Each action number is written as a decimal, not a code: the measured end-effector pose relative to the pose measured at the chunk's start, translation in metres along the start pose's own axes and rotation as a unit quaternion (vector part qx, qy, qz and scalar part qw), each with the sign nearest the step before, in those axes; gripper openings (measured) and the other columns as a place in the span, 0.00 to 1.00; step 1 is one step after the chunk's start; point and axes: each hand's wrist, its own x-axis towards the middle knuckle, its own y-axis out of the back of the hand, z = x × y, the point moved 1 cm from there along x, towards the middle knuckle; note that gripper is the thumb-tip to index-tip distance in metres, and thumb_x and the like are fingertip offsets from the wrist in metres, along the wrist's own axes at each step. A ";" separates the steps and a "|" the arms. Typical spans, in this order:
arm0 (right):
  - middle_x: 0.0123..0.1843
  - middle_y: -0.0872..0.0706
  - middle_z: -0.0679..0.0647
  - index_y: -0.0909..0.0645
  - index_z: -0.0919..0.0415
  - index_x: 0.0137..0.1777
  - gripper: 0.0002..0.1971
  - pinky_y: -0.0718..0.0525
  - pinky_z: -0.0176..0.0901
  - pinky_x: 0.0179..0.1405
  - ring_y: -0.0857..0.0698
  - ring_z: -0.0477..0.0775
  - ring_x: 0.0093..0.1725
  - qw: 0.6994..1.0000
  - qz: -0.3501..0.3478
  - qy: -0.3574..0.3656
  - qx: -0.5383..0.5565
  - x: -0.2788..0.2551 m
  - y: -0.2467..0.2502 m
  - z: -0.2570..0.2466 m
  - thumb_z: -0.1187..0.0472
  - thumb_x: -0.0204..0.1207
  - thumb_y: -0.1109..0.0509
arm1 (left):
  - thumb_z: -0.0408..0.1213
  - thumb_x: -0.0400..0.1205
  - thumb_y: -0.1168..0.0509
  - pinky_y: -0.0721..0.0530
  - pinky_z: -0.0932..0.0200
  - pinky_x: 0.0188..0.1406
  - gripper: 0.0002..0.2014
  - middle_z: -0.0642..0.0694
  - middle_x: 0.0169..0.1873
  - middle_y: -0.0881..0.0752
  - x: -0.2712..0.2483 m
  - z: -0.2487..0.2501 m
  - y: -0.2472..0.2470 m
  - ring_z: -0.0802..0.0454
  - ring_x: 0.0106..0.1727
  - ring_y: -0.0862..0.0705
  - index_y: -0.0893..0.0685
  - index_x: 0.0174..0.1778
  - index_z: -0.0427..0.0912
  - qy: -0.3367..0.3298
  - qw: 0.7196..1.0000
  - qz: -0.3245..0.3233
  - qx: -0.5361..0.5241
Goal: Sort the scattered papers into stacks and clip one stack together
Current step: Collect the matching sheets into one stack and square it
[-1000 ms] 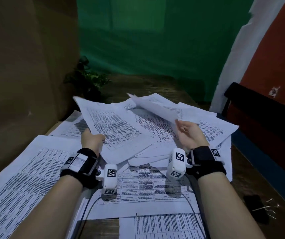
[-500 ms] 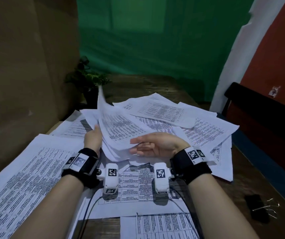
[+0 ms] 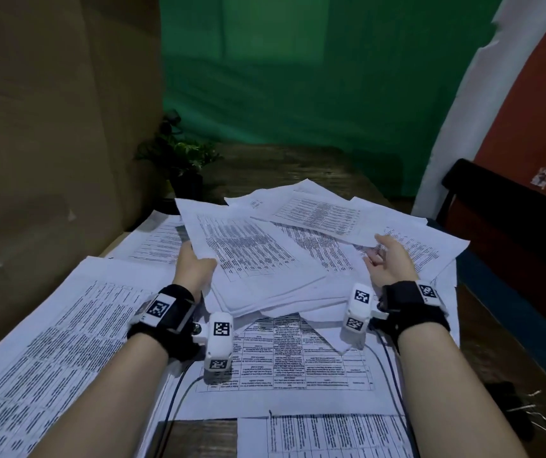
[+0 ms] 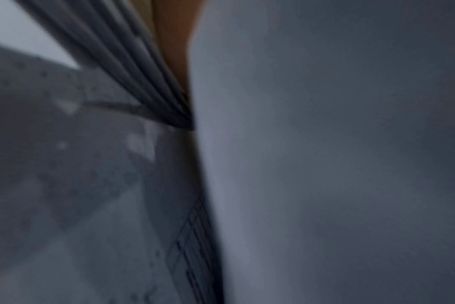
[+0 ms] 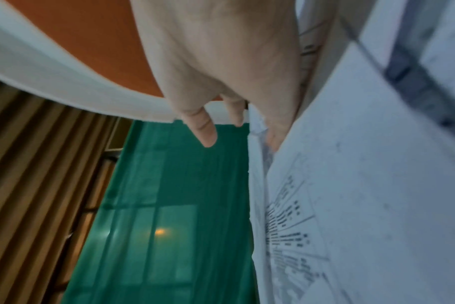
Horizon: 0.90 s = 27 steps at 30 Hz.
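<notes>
Printed sheets lie scattered and overlapping over the wooden table [image 3: 298,170]. My left hand [image 3: 195,267] grips the left edge of a gathered stack of papers [image 3: 265,269], thumb on top; the left wrist view shows only blurred, fanned paper edges [image 4: 133,78]. My right hand [image 3: 385,259] is at the right of the pile and pinches the near corner of a single sheet [image 3: 321,214], thumb above and fingers curled below. In the right wrist view one finger [image 5: 273,133] slips between sheets [image 5: 351,195], while the other fingers hang free.
Large printed sheets [image 3: 50,342] cover the left and near table. A potted plant [image 3: 182,160] stands at the back left by the brown wall. Small dark clips with silvery wire handles [image 3: 516,411] lie at the near right. A dark chair [image 3: 496,213] stands beyond the right edge.
The right hand laid its sheet on the left hand's stack, then swung back right and took hold of another sheet's corner. The left hand's stack tipped up and has come down flatter.
</notes>
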 end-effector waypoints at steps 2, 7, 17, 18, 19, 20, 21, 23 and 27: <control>0.58 0.22 0.60 0.24 0.65 0.52 0.01 0.22 0.43 0.68 0.21 0.48 0.45 0.999 -0.021 -0.016 0.037 0.001 0.002 0.003 0.69 0.83 0.37 | 0.21 0.77 0.42 0.20 0.63 0.27 0.11 0.42 0.32 0.19 -0.007 0.008 -0.003 0.49 0.26 0.20 0.24 0.48 0.42 0.004 1.000 0.010 -0.002; 0.71 0.18 0.66 0.16 0.68 0.62 0.13 0.10 0.37 0.45 0.10 0.52 0.52 0.986 -0.120 -0.077 -0.085 -0.013 -0.002 -0.015 0.69 0.81 0.37 | 0.19 0.80 0.50 0.36 0.65 0.21 0.12 0.41 0.33 0.28 -0.004 0.003 -0.005 0.51 0.26 0.33 0.27 0.50 0.39 0.024 0.999 0.014 -0.024; 0.61 0.16 0.63 0.20 0.70 0.65 0.14 0.10 0.41 0.50 0.16 0.55 0.52 0.985 -0.137 -0.091 -0.061 -0.020 -0.020 0.007 0.68 0.81 0.32 | 0.19 0.78 0.34 0.17 0.38 0.60 0.12 0.36 0.52 0.13 -0.006 -0.002 0.002 0.39 0.52 0.14 0.20 0.48 0.41 0.042 0.998 -0.031 0.032; 0.58 0.15 0.62 0.20 0.69 0.67 0.15 0.10 0.39 0.50 0.15 0.54 0.51 0.982 -0.154 -0.097 -0.056 -0.023 -0.025 0.008 0.68 0.81 0.32 | 0.18 0.79 0.36 0.18 0.38 0.61 0.13 0.36 0.52 0.14 -0.008 0.000 0.000 0.39 0.52 0.15 0.20 0.45 0.42 0.044 0.997 -0.039 0.041; 0.52 0.15 0.60 0.18 0.68 0.67 0.16 0.11 0.37 0.47 0.16 0.53 0.47 0.975 -0.177 -0.112 -0.071 -0.028 -0.029 0.009 0.66 0.81 0.31 | 0.17 0.80 0.39 0.19 0.37 0.60 0.14 0.35 0.50 0.15 -0.008 -0.001 0.000 0.39 0.51 0.16 0.21 0.43 0.43 0.050 0.997 -0.045 0.044; 0.48 0.18 0.57 0.16 0.67 0.66 0.15 0.12 0.37 0.44 0.18 0.52 0.44 0.965 -0.201 -0.132 -0.104 -0.034 -0.033 0.012 0.65 0.80 0.30 | 0.16 0.81 0.42 0.18 0.37 0.58 0.15 0.34 0.48 0.15 -0.010 0.000 -0.002 0.40 0.50 0.17 0.21 0.43 0.41 0.057 0.996 -0.056 0.035; 0.46 0.21 0.55 0.15 0.67 0.65 0.15 0.14 0.38 0.44 0.19 0.51 0.42 0.952 -0.225 -0.147 -0.148 -0.041 -0.038 0.015 0.65 0.80 0.30 | 0.15 0.81 0.45 0.14 0.42 0.51 0.15 0.34 0.43 0.15 -0.011 0.000 -0.001 0.41 0.45 0.16 0.20 0.43 0.39 0.067 0.996 -0.057 0.022; 0.52 0.18 0.57 0.17 0.72 0.66 0.16 0.13 0.46 0.56 0.15 0.53 0.48 0.927 -0.265 -0.157 -0.216 -0.057 -0.048 0.027 0.67 0.80 0.30 | 0.18 0.83 0.49 0.18 0.59 0.27 0.14 0.38 0.29 0.17 -0.015 0.005 -0.003 0.47 0.27 0.16 0.22 0.42 0.34 0.084 0.996 -0.031 0.002; 0.36 0.11 0.57 0.27 0.73 0.71 0.22 0.19 0.53 0.69 0.09 0.58 0.50 0.851 -0.405 -0.213 -0.258 -0.092 -0.064 0.044 0.62 0.81 0.32 | 0.47 0.89 0.49 0.20 0.57 0.35 0.17 0.42 0.33 0.16 -0.019 0.011 -0.006 0.45 0.34 0.17 0.20 0.47 0.40 0.112 0.989 -0.002 -0.096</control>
